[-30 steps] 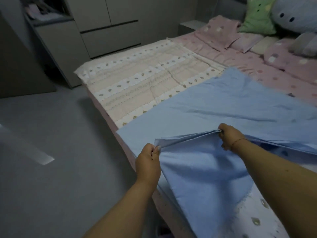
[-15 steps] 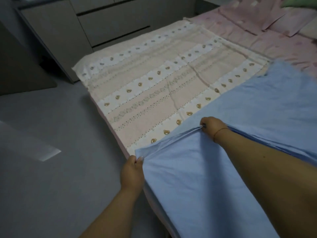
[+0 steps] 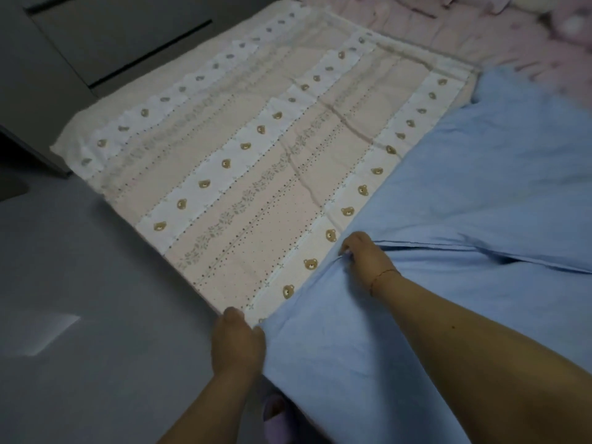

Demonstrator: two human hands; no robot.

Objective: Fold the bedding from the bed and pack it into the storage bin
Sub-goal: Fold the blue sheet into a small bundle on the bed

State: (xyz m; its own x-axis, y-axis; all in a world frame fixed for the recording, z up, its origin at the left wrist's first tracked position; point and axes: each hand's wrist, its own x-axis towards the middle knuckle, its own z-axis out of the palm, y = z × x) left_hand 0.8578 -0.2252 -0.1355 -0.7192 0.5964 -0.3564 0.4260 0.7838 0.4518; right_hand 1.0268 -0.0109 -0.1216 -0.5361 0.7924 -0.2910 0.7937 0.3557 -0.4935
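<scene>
A light blue sheet point(image 3: 474, 200) lies across the near right part of the bed, folded over on itself. My left hand point(image 3: 237, 342) grips its near corner at the bed's edge. My right hand point(image 3: 365, 257) pinches the folded edge farther in, fingers curled into the cloth. Beside the sheet, a beige blanket with white stripes and small bear faces point(image 3: 243, 149) lies spread flat over the left half of the bed. No storage bin is in view.
Pink patterned bedding point(image 3: 499, 30) covers the far right of the bed. Grey drawers point(image 3: 105, 36) stand behind the bed's far left end. Grey floor point(image 3: 80, 299) runs along the left. A purple slipper point(image 3: 277, 418) shows below the bed edge.
Both hands have carried the blue sheet's folded edge left and down onto the bed, over the beige blanket's border. The camera has tilted down, so the pillows are out of view.
</scene>
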